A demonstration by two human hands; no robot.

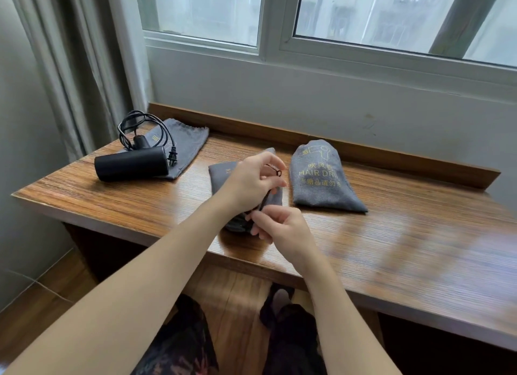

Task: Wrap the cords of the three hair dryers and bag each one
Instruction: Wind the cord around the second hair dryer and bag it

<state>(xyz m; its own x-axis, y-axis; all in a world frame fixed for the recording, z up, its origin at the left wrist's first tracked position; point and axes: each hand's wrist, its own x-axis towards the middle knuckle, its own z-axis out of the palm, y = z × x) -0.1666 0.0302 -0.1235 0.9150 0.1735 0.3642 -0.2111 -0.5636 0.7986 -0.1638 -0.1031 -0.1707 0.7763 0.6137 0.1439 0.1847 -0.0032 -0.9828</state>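
At the centre of the frame, a person's two hands work at the mouth of a grey drawstring bag (221,176) lying on a wooden desk (391,234) under a window (335,16). The left hand (249,178) has its fingers curled, pinching a thin dark cord (275,171) near the fingertips; the right hand (282,229), just below, pinches the same drawstring at the bag's dark, gathered opening. Right of centre lies a filled grey bag (321,184) printed "HAIR DRYER". At upper left, a black hair dryer (131,163) with its loosely looped power cord (145,128) rests on a flat, empty bag (187,142).
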